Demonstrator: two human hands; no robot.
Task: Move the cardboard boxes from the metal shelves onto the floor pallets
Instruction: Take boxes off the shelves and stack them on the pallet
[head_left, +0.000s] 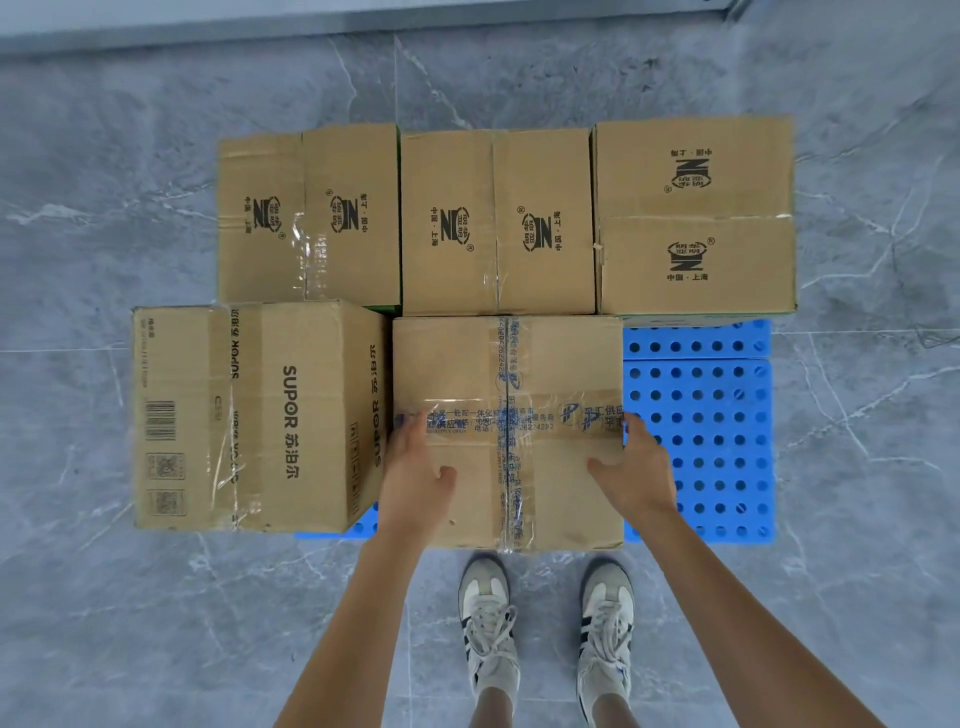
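Fingers (410, 436) of left hand (415, 483) & right hand (636, 473) wrap taped box (506, 374) sides; we seat it flat on pallet (701, 431), w/o pinching.

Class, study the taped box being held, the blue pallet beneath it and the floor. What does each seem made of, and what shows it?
Taped box: matt brown cardboard, seemingly, with creased flaps; glossy clear tape glints over it. Blue pallet: likely moulded plastic, uniform colour, regular round holes. Floor: grey veined tiles with grout lines, stone or ceramic, unclear which.
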